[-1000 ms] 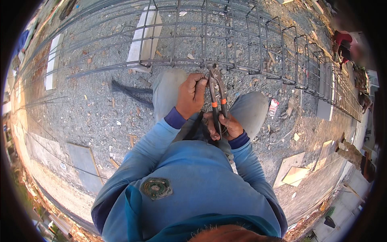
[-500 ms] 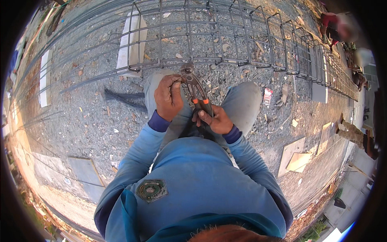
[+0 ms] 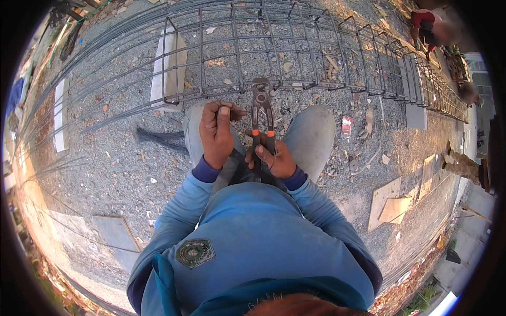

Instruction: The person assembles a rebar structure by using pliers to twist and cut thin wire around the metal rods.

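Note:
My right hand [image 3: 278, 157] is wrapped round the black and orange handles of a pair of end-cutting pincers [image 3: 262, 108]. The pincers' head points away from me, close to the lower bar of a rebar cage [image 3: 201, 52]. To their left, above my left knee, my left hand [image 3: 216, 134] is closed, with its thumb against the curled fingers and the fingertips toward the pincers. Whatever it pinches is too thin or hidden to make out. A bundle of dark tie wire [image 3: 163, 139] lies on the gravel to the left of my left knee.
Long loose bars [image 3: 113, 118] stretch left from the cage. Pale blocks [image 3: 167, 68] lie beneath it. Boards [image 3: 383, 203] rest on the ground at right, and a grey panel [image 3: 117, 234] at left. Another person [image 3: 424, 26] is at the far right.
The pincers have swung upright and away from my left fingers, which their jaws were close beside. My left hand has shifted slightly, still closed.

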### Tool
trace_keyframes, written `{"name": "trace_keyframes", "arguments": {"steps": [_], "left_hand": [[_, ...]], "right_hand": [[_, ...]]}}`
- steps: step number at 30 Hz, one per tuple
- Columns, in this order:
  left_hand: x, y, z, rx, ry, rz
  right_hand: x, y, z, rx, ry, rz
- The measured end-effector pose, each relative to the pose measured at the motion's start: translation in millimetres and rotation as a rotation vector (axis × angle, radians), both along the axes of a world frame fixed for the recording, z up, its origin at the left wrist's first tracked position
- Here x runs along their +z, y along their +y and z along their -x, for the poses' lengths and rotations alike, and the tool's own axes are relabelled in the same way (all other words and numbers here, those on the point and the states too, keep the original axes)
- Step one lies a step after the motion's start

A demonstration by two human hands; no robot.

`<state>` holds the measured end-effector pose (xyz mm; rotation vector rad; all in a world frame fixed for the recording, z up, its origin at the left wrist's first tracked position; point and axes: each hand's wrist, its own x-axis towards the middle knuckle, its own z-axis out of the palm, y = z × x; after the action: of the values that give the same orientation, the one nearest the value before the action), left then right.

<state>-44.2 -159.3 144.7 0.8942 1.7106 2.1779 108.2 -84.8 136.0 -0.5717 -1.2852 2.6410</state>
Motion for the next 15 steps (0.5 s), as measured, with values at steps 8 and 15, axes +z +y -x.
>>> {"name": "trace_keyframes", "arguments": {"steps": [8,15], "left_hand": [[0,-28,83,-0.239,-0.509,-0.149],[12,-45,75,0.113,-0.341,-0.117]], "right_hand": [[-3,43,-6,0.28,-0.272,-1.539],[-21,124,51,-0.041,-0.305,-1.813]]}}
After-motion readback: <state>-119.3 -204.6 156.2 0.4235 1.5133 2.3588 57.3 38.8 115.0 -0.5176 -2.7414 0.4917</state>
